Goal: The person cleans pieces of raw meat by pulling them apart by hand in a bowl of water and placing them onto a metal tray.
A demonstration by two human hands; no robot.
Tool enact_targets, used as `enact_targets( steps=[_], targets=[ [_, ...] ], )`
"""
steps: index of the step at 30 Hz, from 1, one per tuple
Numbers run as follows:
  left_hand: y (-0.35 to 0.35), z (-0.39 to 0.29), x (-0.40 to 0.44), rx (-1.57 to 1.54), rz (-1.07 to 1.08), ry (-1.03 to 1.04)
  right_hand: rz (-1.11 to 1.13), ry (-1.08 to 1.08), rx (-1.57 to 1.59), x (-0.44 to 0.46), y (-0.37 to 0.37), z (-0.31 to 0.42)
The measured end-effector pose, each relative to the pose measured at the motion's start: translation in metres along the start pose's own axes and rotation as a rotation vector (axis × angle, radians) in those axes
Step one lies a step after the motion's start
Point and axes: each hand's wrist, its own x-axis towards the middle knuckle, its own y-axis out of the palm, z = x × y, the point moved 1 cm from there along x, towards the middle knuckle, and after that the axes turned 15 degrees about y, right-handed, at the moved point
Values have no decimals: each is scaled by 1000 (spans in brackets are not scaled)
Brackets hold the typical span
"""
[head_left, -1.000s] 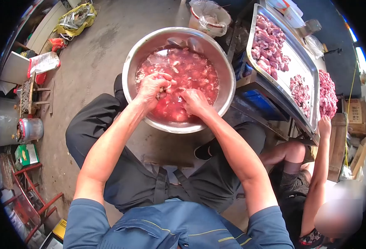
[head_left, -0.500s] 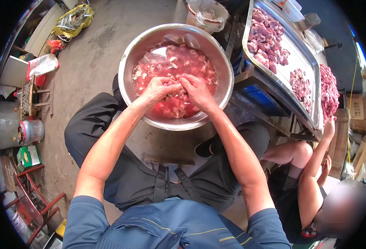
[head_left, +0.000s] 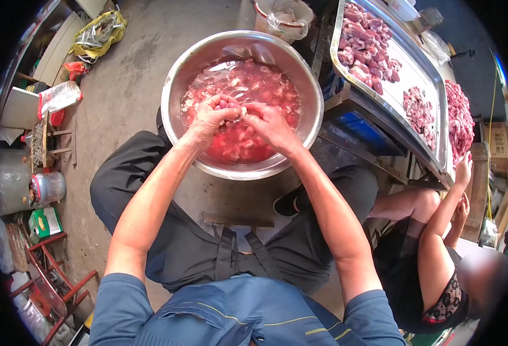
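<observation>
A wide metal basin stands between my knees, holding red, bloody water with many scraps of raw meat and pale bits in it. Over the water, my left hand has its fingers curled and its thumb and fingertips pinched at a small whitish piece of meat. My right hand meets it there, thumb and forefinger closed on the same piece. Fingers cover most of the piece, so its full shape is hidden.
At right, a metal tray carries a heap of large meat pieces and a smaller heap. A co-worker's hand touches another meat pile. Beyond the basin stands a white bucket; red-framed furniture is at left.
My hands have turned and shifted slightly left, and the pale piece now shows between the fingertips. The co-worker's arm and head have moved a little.
</observation>
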Motion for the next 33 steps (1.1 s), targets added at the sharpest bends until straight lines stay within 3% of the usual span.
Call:
enact_targets(
  steps=[2,5,8,14,22,33],
  targets=[
    [2,-1,0,-23,5,4,6,-90,-52,-2,4,-1],
    [3,-1,-3,-10,32,-6,-192,-300,-370,0,8,-7],
    [4,0,-4,39,85,-21,-185,-201,-434,-3,7,-2],
    [5,0,-4,82,117,-81,-232,-298,-566,0,9,-12],
    [4,2,-4,106,106,-172,-180,-257,-573,-1,13,-22],
    [4,0,-6,-108,80,-156,-326,-214,-664,-6,15,-9]
  ],
)
